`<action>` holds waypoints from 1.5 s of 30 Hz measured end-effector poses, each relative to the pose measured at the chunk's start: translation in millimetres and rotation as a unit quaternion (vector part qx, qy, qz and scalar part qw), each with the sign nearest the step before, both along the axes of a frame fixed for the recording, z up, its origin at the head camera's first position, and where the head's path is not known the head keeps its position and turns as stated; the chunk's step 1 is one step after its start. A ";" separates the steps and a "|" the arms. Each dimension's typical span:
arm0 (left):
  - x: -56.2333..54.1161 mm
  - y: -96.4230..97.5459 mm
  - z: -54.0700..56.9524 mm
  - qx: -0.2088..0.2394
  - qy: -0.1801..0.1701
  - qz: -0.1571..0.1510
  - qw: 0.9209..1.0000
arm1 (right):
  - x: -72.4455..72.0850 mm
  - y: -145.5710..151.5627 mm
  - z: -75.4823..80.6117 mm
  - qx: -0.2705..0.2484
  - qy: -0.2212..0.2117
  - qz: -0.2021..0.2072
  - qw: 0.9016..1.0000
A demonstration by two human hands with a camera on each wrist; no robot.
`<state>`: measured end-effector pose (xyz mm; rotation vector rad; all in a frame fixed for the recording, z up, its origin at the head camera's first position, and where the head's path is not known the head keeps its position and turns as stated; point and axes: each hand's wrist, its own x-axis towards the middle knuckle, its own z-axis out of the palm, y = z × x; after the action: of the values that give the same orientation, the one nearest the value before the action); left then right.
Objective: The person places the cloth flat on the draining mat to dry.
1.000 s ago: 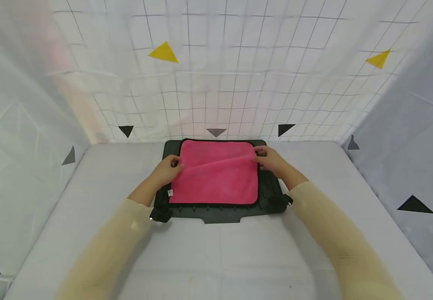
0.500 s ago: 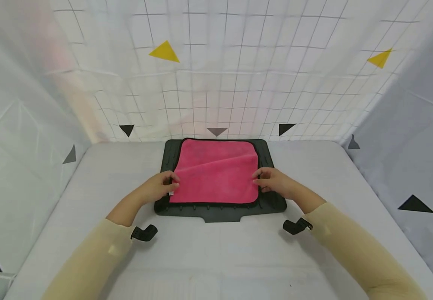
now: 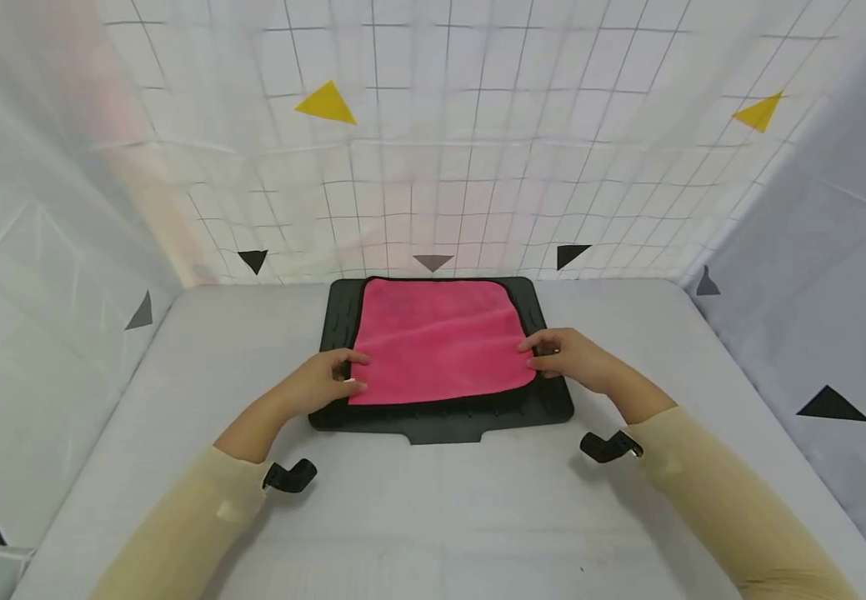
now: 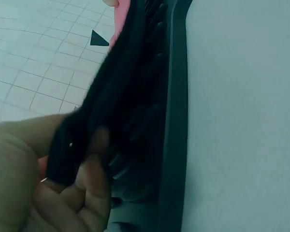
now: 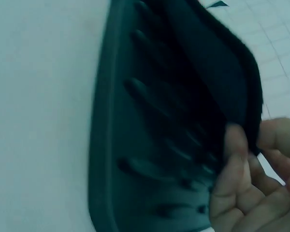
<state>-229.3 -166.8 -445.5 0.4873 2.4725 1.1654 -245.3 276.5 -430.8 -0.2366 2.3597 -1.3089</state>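
Observation:
A pink cloth (image 3: 440,354) with a dark border lies over a black ridged drying mat (image 3: 443,427) in the head view. My left hand (image 3: 311,385) pinches the cloth's near left corner, by a small white tag. The near right part of the cloth is pinched by my right hand (image 3: 581,360). Between the hands, the near edge is raised and slants up to the right. Both wrist views show the cloth's dark underside (image 4: 104,92) lifted off the mat's ridges, with thumb and fingers on either side of the edge.
The mat lies on a white-covered table (image 3: 433,517), close to a white grid-lined back curtain (image 3: 433,200). Plain pale curtains (image 3: 815,317) stand at both sides. A black wrist camera (image 3: 292,476) sticks out from each sleeve.
Both hands have slid from the cloth's mid-sides toward its near corners. In the last half second the right hand has moved right, and the near edge has risen off the mat.

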 end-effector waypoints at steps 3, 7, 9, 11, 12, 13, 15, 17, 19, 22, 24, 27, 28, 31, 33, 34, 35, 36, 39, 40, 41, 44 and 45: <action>4.1 2.3 -1.1 -0.008 -0.004 -0.019 1.000 | 1.6 5.7 0.3 0.006 -0.017 0.020 1.000; 9.8 5.0 0.0 -0.020 -0.007 -0.032 0.999 | 5.5 7.7 -2.8 0.033 -0.010 0.059 0.998; 11.8 5.7 1.0 -0.021 -0.005 -0.032 0.999 | 7.5 7.5 -3.3 0.044 0.009 0.072 0.996; 13.3 6.4 1.2 -0.022 -0.001 -0.030 0.999 | 8.8 7.6 -2.9 0.051 0.029 0.082 0.995; 13.8 6.8 1.4 -0.023 0.002 -0.029 0.999 | 9.4 7.6 -2.3 0.054 0.036 0.085 0.994; 14.3 7.4 1.4 -0.025 0.005 -0.028 0.999 | 10.0 7.5 -1.9 0.058 0.043 0.086 0.994; 14.7 8.4 0.6 -0.029 0.015 -0.026 0.999 | 10.7 7.6 -1.2 0.065 0.053 0.091 0.992; 14.8 9.3 0.2 -0.033 0.022 -0.022 0.999 | 11.3 7.6 -1.3 0.072 0.060 0.089 0.992; 15.2 10.0 0.0 -0.037 0.023 -0.022 0.999 | 11.9 7.2 -1.8 0.075 0.065 0.085 0.991; 16.3 10.4 0.4 -0.049 0.023 -0.027 0.998 | 12.7 6.3 -4.3 0.081 0.068 0.088 0.990; 17.5 11.0 1.8 -0.066 0.024 -0.031 0.997 | 13.4 5.3 -6.2 0.087 0.066 0.096 0.989; 19.3 12.1 4.1 -0.090 0.033 -0.031 0.995 | 14.7 2.7 -7.5 0.098 0.065 0.113 0.987; 19.7 12.4 4.4 -0.097 0.035 -0.028 0.994 | 15.0 1.7 -7.3 0.100 0.062 0.115 0.986; 20.8 13.1 4.8 -0.110 0.037 -0.019 0.993 | 16.0 -0.8 -6.5 0.102 0.057 0.126 0.985; 21.7 13.5 4.4 -0.115 0.038 -0.014 0.993 | 16.1 -1.3 -6.1 0.102 0.054 0.135 0.984; 22.0 13.5 3.5 -0.115 0.040 -0.014 0.992 | 16.2 -1.0 -5.5 0.103 0.052 0.138 0.984; 22.3 13.9 3.1 -0.115 0.041 -0.016 0.992 | 16.3 -0.3 -4.9 0.104 0.051 0.141 0.983; 22.7 14.3 2.5 -0.115 0.042 -0.018 0.992 | 16.3 0.7 -4.4 0.107 0.050 0.145 0.982; 23.4 16.2 0.3 -0.109 0.041 -0.022 0.993 | 16.8 3.9 -2.0 0.118 0.046 0.149 0.981; 23.4 16.6 -0.5 -0.106 0.040 -0.022 0.993 | 16.9 4.8 -1.4 0.121 0.043 0.150 0.980; 23.6 16.9 -0.8 -0.104 0.038 -0.021 0.994 | 16.8 5.1 -0.9 0.122 0.041 0.151 0.980; 23.6 15.5 -1.8 -0.101 0.037 -0.017 0.994 | 15.8 4.9 0.4 0.122 0.034 0.158 0.979; 23.7 14.3 -1.8 -0.099 0.036 -0.017 0.994 | 15.4 4.7 1.2 0.120 0.030 0.162 0.979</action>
<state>-205.6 -152.6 -447.3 0.5188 2.5964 0.8916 -229.9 281.2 -429.6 -0.5657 2.3762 -0.8682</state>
